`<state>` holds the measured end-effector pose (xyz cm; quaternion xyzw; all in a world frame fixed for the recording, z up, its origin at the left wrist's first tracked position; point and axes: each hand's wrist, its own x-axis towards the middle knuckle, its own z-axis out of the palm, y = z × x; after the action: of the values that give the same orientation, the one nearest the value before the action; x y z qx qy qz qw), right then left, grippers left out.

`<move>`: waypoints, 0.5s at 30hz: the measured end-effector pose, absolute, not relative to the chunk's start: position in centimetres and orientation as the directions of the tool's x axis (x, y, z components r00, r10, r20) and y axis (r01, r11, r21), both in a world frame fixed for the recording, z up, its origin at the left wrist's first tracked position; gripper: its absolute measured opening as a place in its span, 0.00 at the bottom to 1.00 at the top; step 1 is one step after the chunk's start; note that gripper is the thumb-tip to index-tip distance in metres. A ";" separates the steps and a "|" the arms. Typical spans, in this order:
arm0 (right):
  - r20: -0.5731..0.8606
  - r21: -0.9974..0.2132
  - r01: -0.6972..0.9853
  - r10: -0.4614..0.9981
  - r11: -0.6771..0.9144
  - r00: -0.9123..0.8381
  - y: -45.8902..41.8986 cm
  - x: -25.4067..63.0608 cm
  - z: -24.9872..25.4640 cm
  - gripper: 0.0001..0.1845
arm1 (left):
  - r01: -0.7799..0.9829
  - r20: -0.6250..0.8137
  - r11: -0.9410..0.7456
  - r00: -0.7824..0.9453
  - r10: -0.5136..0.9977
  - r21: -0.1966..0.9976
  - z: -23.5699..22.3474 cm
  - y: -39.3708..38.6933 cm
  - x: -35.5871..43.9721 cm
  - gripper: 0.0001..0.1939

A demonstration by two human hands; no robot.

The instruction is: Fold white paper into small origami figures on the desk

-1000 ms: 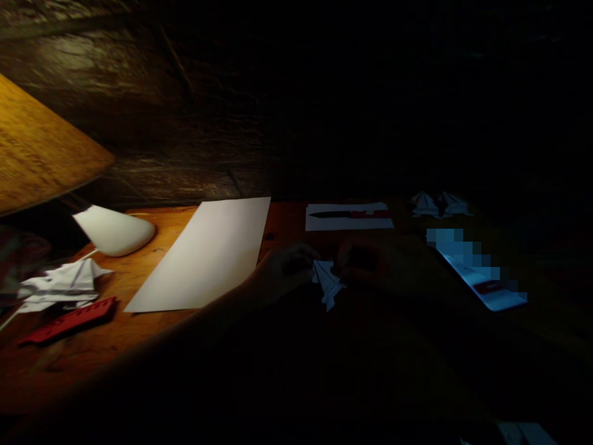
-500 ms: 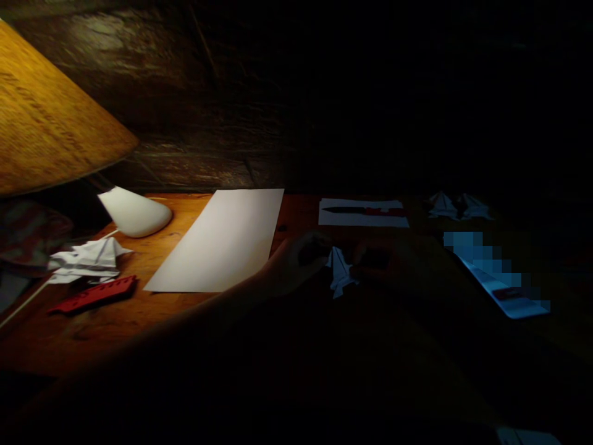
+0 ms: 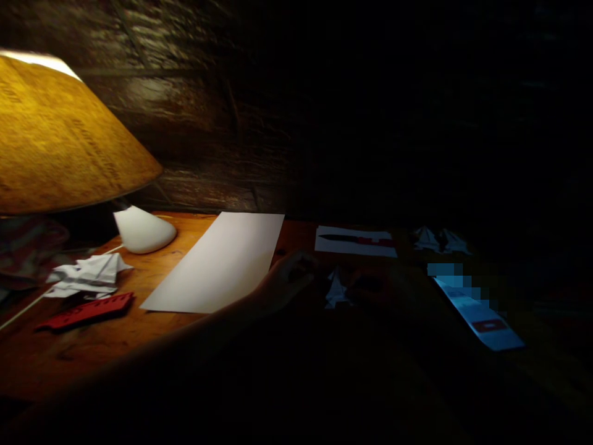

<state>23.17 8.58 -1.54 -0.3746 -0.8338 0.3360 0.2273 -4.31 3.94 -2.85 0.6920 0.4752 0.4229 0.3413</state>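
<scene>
- The wooden tabletop [image 3: 106,343], orange-brown where lit, runs into darkness toward the wearer; the left forearm [image 3: 204,327] crosses from the lower left.
- On the right, a flat phone-like device with a glowing blue screen [image 3: 503,337] lies aslant, partly blocked out by coarse squares. On the left is a narrow red piece with a notched edge [image 3: 88,311].
- In the middle, the small white folded-paper shape with a pointed top [image 3: 336,290] sits between the two hands, dimly lit.
- The right hand [image 3: 373,284] has its fingertips at the paper's right edge; it is too dark to tell whether they pinch it or only touch.
- The left hand [image 3: 294,275] is loosely curled, with a gap between thumb and fingers and nothing visible in it, just beside the paper.
- To handle this well, I'd steady the base with one hand and use the other's fingertips lightly, since thin points probably bend easily. Turning the folds toward the lamp should help.
- Beyond the left arm lie a large blank white sheet [image 3: 215,266] and a creased white folded paper [image 3: 90,275], behind the red piece.
- Farther back stand the white lamp base [image 3: 146,230] under its yellow shade [image 3: 69,142], a dark-bladed, red-handled knife [image 3: 356,240] resting on small white sheets [image 3: 347,250], and two white folded-paper figures [image 3: 425,240] side by side.
</scene>
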 end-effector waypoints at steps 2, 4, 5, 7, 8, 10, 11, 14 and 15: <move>0.129 -0.704 0.491 0.772 0.514 -0.622 8.6 23.1 -1.4 0.05 | 0.371 0.254 -0.315 0.206 0.945 0.873 -2.8 3.9 -4.4 0.11; 0.130 -0.700 0.492 0.771 0.517 -0.624 8.8 23.0 -1.4 0.05 | 0.379 0.258 -0.320 0.206 0.944 0.868 -2.8 3.9 -4.5 0.11; 0.125 -0.706 0.488 0.769 0.513 -0.627 8.9 23.0 -1.5 0.06 | 0.383 0.261 -0.324 0.208 0.943 0.865 -2.7 3.9 -4.5 0.12; 0.115 -0.705 0.489 0.764 0.513 -0.635 9.2 23.1 -1.8 0.07 | 0.392 0.271 -0.337 0.214 0.938 0.856 -2.7 4.0 -4.7 0.12; 0.115 -0.694 0.498 0.763 0.520 -0.636 9.3 23.1 -2.0 0.08 | 0.396 0.276 -0.343 0.219 0.936 0.852 -2.7 4.0 -4.8 0.11; 0.130 -0.661 0.522 0.767 0.539 -0.628 9.5 23.3 -2.2 0.10 | 0.400 0.286 -0.356 0.224 0.932 0.845 -2.8 4.2 -5.0 0.11; 0.138 -0.646 0.534 0.771 0.546 -0.621 9.6 23.4 -2.1 0.10 | 0.400 0.290 -0.360 0.226 0.930 0.843 -2.9 4.2 -5.1 0.11; 0.141 -0.623 0.554 0.775 0.553 -0.616 9.6 23.7 -1.6 0.09 | 0.400 0.298 -0.372 0.236 0.925 0.837 -3.1 4.4 -5.3 0.11; 0.142 -0.616 0.558 0.775 0.556 -0.615 9.6 23.8 -1.3 0.09 | 0.400 0.302 -0.378 0.240 0.922 0.835 -3.1 4.4 -5.3 0.10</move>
<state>23.79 9.56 -1.30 -0.3884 -0.8582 0.2668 0.2034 -5.29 4.43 -3.08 0.7207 0.4588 0.4116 0.3173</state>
